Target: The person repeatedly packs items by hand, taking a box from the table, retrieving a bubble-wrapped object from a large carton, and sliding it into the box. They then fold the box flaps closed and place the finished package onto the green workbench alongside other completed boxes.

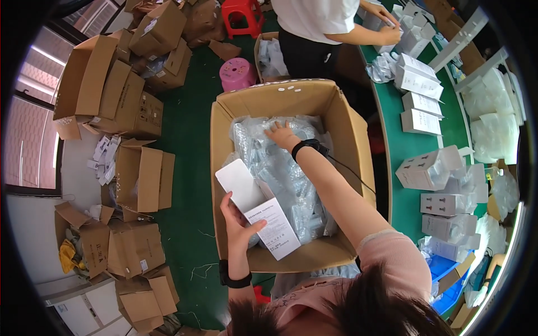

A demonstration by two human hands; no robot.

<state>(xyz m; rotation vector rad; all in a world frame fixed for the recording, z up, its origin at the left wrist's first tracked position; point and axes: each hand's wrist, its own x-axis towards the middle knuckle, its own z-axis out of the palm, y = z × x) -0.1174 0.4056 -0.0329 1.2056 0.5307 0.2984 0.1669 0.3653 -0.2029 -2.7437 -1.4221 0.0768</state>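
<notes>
My left hand grips a white box with its lid flap raised and small print on its side, tilted over the near left part of a large cardboard carton. Inside the carton lie several bubble-wrapped packs, clear and greyish. My right hand reaches across to the far part of the carton and rests on these packs, fingers spread. What is under its palm is hidden. Both wrists wear black bands, and a cable runs from the right one.
On the right, a green table bears several white boxes, some open with clear wrap. A co-worker in a white top handles boxes at its far end. Left are stacked cartons; a pink stool and red stool stand beyond.
</notes>
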